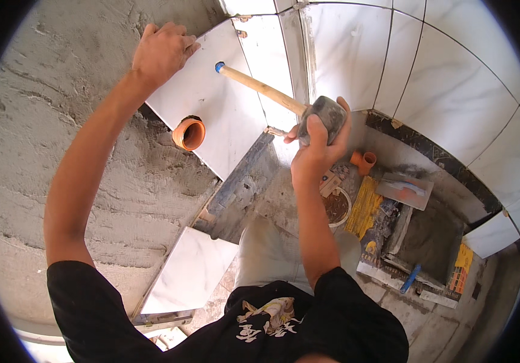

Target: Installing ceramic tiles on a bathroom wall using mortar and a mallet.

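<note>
bright overall, exposure uneven. corner tile [266, 48] blown out, white glare eats its surface; another clipped patch at lower left edge. right tiles [356, 54] bright, mild sheen. wall [18, 151] softly lit, faint shadows in ridges. floor [420, 323] at lower right dimmer, fine detail probably lost. hammer [279, 97] fairly sharp. strong fisheye: tile lines bow at right, black corners.

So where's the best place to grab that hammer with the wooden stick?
Probably midway along the wooden handle, coming from the camera's side: it's slim, straight and uncovered there. The right hand covers part of the dark, blocky head, and I can't tell whether the blue tip touches the white tile.
</note>
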Motion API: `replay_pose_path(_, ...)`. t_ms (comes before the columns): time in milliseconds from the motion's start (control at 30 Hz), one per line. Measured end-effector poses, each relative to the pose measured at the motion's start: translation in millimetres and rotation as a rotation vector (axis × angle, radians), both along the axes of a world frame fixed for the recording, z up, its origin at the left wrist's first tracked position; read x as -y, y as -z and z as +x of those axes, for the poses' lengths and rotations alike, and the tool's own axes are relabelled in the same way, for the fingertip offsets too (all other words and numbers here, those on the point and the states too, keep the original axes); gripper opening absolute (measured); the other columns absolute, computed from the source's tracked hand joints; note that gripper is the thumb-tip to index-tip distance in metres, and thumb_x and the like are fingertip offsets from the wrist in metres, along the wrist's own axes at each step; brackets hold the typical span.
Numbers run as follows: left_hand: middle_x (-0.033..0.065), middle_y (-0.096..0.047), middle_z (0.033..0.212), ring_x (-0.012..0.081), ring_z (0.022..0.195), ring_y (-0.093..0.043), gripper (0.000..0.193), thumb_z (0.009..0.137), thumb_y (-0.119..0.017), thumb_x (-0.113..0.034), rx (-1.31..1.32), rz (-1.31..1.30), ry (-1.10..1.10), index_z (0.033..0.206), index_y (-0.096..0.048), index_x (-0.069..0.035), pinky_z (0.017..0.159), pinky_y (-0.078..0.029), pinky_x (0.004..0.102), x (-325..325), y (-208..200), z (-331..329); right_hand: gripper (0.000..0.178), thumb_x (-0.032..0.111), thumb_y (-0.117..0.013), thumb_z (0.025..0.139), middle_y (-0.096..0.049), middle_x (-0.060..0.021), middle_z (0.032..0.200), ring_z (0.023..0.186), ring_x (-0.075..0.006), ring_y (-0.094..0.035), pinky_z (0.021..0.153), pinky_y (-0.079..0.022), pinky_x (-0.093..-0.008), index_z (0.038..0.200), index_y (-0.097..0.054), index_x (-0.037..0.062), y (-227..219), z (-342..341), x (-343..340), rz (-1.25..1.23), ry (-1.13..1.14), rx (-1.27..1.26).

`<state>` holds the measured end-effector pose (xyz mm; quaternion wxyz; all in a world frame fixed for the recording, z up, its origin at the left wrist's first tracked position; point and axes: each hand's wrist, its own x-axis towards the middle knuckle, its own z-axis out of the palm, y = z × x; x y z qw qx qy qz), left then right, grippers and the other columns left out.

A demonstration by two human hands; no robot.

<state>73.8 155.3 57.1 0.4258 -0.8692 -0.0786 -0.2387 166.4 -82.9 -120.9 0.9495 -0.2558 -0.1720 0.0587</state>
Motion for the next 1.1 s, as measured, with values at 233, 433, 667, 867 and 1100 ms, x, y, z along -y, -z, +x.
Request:
replay_pose_path(233,0.0014,-0.063,0.090,0.0186,0.095,-0.061,0.022,0.094,-0.062,-0.033,0.003,-0.049,-0.029,0.096,-0.076,-0.015,0.084,-0.041,0.0392,6.9,-3.4,5.9,0.063,0.004,-0.063,0.085,-0.061,-0.0107,0.092,0.056,-0.0149,-0.060,0.046,-0.053,-0.0290,0.142,-0.038,-0.0001,-3.3,6.2,-1.2,-0.087,-0.078,0.019)
replay_pose_path(433,0.0013,-0.062,0.092,0.0187,0.095,-0.061,0.021,0.093,-0.064,-0.032,0.062,-0.024,0.025,0.096,-0.076,-0.016,0.082,-0.041,0.0401,3.2,2.2,2.9,0.062,0.004,-0.063,0.085,-0.061,-0.0115,0.090,0.056,-0.0158,-0.059,0.044,-0.051,-0.0288,0.142,-0.039,-0.0002,-3.3,11.3,15.2,-0.030,-0.068,-0.018)
replay_pose_path(667,-0.0008,-0.061,0.089,0.0173,0.092,-0.061,0.019,0.093,-0.065,-0.031,0.045,-0.036,0.015,0.096,-0.076,-0.016,0.081,-0.040,0.0385,3.3,2.1,9.5,0.055,0.008,-0.065,0.084,-0.060,-0.0097,0.087,0.053,-0.0183,-0.057,0.043,-0.049,-0.0320,0.136,-0.047,0.0026,-0.8,25.1,-4.8,-0.085,0.004,-0.097)
replay_pose_path(867,-0.0005,-0.062,0.088,0.0173,0.092,-0.061,0.019,0.093,-0.064,-0.031,0.073,-0.027,0.065,0.094,-0.076,-0.016,0.082,-0.040,0.0385,-4.9,1.7,8.5,0.055,0.008,-0.065,0.084,-0.060,-0.0107,0.089,0.053,-0.0186,-0.057,0.044,-0.049,-0.0327,0.136,-0.047,0.0013,-2.6,21.8,-8.5,-0.047,0.056,-0.101)
replay_pose_path(1100,0.0005,-0.064,0.091,0.0178,0.095,-0.061,0.021,0.095,-0.062,-0.033,0.070,-0.011,-0.010,0.095,-0.076,-0.018,0.084,-0.040,0.0397,0.7,8.8,4.0,0.058,0.005,-0.065,0.086,-0.061,-0.0104,0.094,0.058,-0.0149,-0.059,0.046,-0.051,-0.0292,0.139,-0.042,0.0015,6.6,21.0,4.6,-0.146,-0.072,-0.041)
